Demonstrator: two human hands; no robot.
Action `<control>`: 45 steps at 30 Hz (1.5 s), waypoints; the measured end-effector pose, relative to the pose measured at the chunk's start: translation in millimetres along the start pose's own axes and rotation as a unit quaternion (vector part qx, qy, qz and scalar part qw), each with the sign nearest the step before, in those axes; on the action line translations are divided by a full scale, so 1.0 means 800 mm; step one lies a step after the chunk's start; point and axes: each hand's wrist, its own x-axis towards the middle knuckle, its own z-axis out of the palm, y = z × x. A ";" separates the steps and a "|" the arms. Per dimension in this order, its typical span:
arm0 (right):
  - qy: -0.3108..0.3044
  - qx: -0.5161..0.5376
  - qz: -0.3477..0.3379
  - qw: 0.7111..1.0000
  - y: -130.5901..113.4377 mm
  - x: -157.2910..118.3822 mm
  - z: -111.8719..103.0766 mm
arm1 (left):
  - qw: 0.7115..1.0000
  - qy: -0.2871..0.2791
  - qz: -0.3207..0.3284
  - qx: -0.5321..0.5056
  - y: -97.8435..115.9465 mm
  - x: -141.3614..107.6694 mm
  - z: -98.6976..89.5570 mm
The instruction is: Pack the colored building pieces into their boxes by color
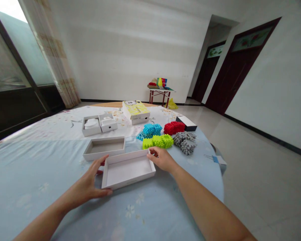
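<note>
Shallow white box (130,167): lies open side up in front of the person, toward the near edge of the table (55,167), long side running roughly left to right and a little askew. Whether its base rests fully on the cloth cannot be told.

Left hand (94,177): grasping the box's left end in a wide span, thumb at the near left corner, fingers at the far left corner. Right hand (162,158): pinching the far right corner, thumb and fingers over the rim.

Handling (judged): thin stiff card, light, walls likely to bow if squeezed mid-length. Smooth faces may slide a little under dry fingers. Best hold: the corners or short end walls, where folds stiffen the card; light pressure suffices.

Surroundings: a grey-lined tray (104,147) sits just beyond the box, toward the table's left edge. Farther toward the far edge stand a two-part white carton (91,133) with white items inside and a yellow-and-white box (135,110). Beyond the right hand are studded pieces: green (158,141), blue (150,130), red (174,127), grey (185,142). A black-and-white box (187,123) lies near the right edge.
</note>
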 end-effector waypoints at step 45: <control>-0.026 0.033 0.000 0.999 0.005 -0.002 0.005 | 0.996 -0.020 -0.046 -0.069 0.011 -0.005 -0.021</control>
